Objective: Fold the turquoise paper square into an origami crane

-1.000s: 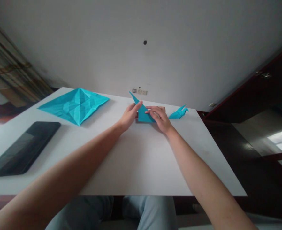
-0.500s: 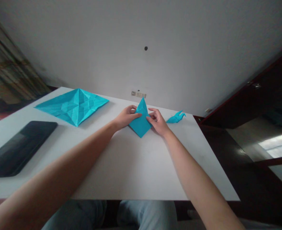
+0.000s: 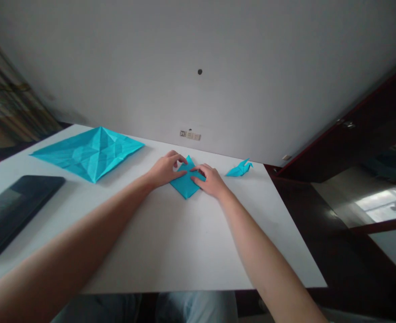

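Observation:
A blue folded paper [image 3: 186, 185], shaped like a small diamond, lies on the white table between my hands. At its left and upper edges is my left hand [image 3: 167, 169], thumb along the paper and fingers curled by the top corner, holding it. From the right, my right hand [image 3: 208, 179] holds the paper with bent fingers and thumb on its upper face, hiding its right corner. Just right of that hand sits a blue origami crane [image 3: 241, 169]. A larger, creased blue paper sheet [image 3: 95, 152] is spread out to the left.
A dark tablet-like device [image 3: 19, 211] lies at the left of the white table [image 3: 171, 251]. Behind the table rises a grey wall with sockets [image 3: 190, 135]. A curtain [image 3: 12, 103] hangs at the far left, and a dark door [image 3: 362, 121] stands on the right.
The folded paper has come down from a raised, tilted pose to lie flatter on the table. Both hands have lowered with it, their fingers now over its upper face. The view has shifted slightly.

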### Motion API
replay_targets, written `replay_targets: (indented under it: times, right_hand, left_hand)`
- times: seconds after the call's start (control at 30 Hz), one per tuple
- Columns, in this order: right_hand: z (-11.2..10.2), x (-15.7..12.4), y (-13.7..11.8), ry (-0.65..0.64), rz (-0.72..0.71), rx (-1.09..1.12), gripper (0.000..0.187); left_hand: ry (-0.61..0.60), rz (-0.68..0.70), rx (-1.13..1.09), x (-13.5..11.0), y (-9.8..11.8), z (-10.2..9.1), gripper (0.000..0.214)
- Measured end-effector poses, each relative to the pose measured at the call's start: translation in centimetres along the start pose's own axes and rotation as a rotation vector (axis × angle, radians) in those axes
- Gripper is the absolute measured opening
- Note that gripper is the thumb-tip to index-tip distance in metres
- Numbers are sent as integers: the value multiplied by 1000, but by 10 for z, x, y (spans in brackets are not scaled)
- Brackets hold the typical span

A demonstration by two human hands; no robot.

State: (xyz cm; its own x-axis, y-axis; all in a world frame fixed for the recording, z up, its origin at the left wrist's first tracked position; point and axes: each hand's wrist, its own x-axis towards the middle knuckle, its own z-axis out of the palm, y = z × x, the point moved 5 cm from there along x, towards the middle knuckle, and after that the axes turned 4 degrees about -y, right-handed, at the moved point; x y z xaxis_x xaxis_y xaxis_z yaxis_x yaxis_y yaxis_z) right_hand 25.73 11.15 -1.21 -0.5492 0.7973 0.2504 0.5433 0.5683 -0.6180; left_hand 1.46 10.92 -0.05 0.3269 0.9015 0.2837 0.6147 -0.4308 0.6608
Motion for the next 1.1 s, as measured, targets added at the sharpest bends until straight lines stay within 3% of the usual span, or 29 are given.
replay_targets:
  times: [0.13,0.23,0.33,0.5,0.67,0.87,1.0,1.1]
  right_hand:
    - [-2,0,0,43,60,15,18]
    - [-2,-2,3,52,94,108,22]
    - [-5,-3,8,115,113,305,40]
    - [-3,-1,15,95,134,489,31]
    - [-2,3,16,103,48,421,32]
    - [-7,1,10,2,-28,133,35]
    - [-8,-4,3,-75,-46,25,22]
    - [-6,-3,5,-51,-36,73,18]
  left_hand:
    - [-143,105,85,-1,10,6,41]
    - [-180,83,135,-3,14,8,53]
    - [-195,55,175,-5,15,9,65]
    - [-206,30,180,-7,17,9,63]
    - [-231,33,215,-8,21,10,65]
    - [-230,57,235,-7,21,11,61]
    - [-206,35,217,-6,19,10,60]
    - [-182,42,195,-5,18,9,57]
